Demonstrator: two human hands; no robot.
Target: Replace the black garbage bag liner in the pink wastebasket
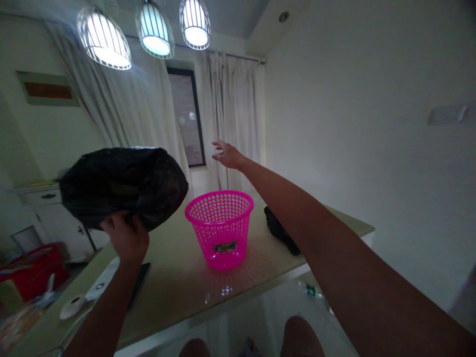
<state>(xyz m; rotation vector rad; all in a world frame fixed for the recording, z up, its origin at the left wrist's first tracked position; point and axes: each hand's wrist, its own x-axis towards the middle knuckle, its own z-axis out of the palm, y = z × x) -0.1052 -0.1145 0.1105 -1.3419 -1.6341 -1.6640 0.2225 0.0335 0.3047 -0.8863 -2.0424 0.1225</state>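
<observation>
In my left hand is a black plastic bag, spread wide and raised to the left of the basket. The fingers grip its lower edge. A bright pink perforated plastic basket with a label on its front stands upright on the table. My right hand reaches out above and behind the basket's rim, its fingers apart and holding nothing. Partly behind my right forearm, a black bundle lies on the table to the right of the basket.
The glossy table has a white power strip, a white roll-like object and a dark flat object at its left. A plastic bottle lies on the floor. Caged lamps hang overhead.
</observation>
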